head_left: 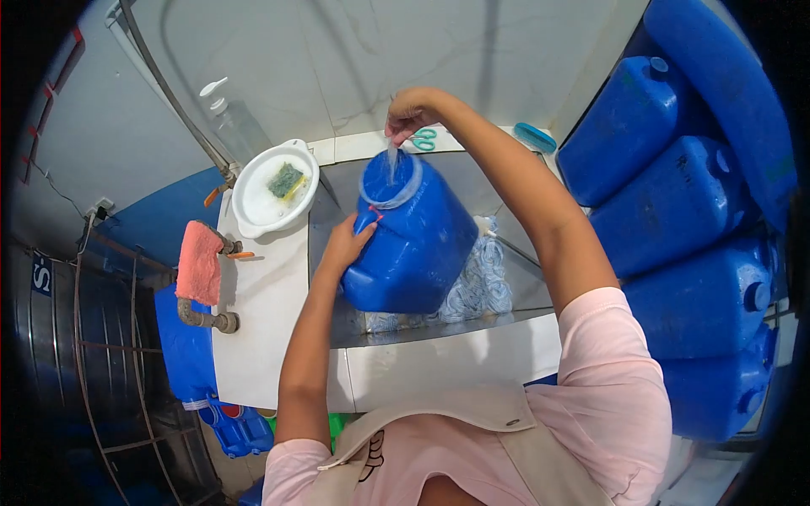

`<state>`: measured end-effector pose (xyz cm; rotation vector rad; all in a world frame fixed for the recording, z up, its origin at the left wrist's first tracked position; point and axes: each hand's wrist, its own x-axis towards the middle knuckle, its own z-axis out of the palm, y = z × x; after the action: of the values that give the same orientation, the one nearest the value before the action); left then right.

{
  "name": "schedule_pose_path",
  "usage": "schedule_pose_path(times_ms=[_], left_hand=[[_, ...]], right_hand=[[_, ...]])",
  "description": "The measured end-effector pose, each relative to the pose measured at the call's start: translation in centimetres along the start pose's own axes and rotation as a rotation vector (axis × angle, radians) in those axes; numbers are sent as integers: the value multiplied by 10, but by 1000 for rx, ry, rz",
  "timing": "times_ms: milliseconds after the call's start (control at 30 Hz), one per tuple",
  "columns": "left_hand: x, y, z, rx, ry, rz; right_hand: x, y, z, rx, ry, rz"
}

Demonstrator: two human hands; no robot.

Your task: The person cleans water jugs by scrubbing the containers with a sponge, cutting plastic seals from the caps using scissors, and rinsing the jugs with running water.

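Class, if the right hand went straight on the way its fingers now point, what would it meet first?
Probably the rim of the blue container: the right hand's fingers point down toward it, though depth is unclear in this single view.

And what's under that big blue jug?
Pale, bunched-up strands show in the sink past the right and lower edges of the blue jug. It hides what's straight underneath, so I can't tell if it touches them.

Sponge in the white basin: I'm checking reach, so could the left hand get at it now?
Probably, once the left hand leaves the blue container; the sponge lies uncovered in the basin.
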<state>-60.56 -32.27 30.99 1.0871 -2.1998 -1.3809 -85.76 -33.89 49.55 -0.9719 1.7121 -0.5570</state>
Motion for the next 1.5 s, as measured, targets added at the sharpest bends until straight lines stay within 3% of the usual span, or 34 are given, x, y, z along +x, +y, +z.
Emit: schedule_pose_path(times_ms=[67, 167, 267, 300, 433, 500, 733, 800, 933, 967, 1033, 1100, 1167, 1300, 1333, 1367, 1500], left_hand=[[24, 0, 0, 520, 133, 409], [50, 31, 12, 755, 245, 434], [77, 41, 27, 632, 202, 582], [82, 45, 31, 464, 211, 644], [97, 53, 31, 209, 86, 636], [100, 57, 30, -8, -34, 468], [77, 82, 18, 259, -60, 482], [63, 95, 21, 558, -163, 363], [16, 113, 40, 543, -246, 525], [4, 115, 50, 503, -285, 581], [-18, 118, 72, 359, -411, 699], [-41, 124, 92, 276, -559, 790], [-62, 133, 117, 291, -618, 819], [-89, 145, 155, 588, -676, 855], [-92, 147, 160, 681, -643, 907], [-95, 145, 166, 625, -634, 879], [-100, 151, 123, 460, -617, 920]], right_hand=[[-1, 1, 0, 4, 2, -29], [4, 5, 0, 41, 26, -52], [15, 11, -1, 87, 45, -22], [11, 11, 2, -9, 72, -47], [6, 16, 8, -71, 93, -74], [6, 18, 10, -76, 83, -71], [19, 23, 10, 9, 165, -153], [17, 26, 11, 27, 167, -162], [41, 57, 8, 190, 227, -210], [74, 83, -3, -34, 164, -310], [46, 85, -4, 37, 225, -148], [62, 117, -33, -798, 267, -114], [58, 156, -51, -830, 649, -152], [48, 191, -64, -815, 639, -148], [53, 193, -56, -740, 632, -268], [58, 193, -47, -663, 622, -387], [89, 173, -21, -576, 657, -528]])
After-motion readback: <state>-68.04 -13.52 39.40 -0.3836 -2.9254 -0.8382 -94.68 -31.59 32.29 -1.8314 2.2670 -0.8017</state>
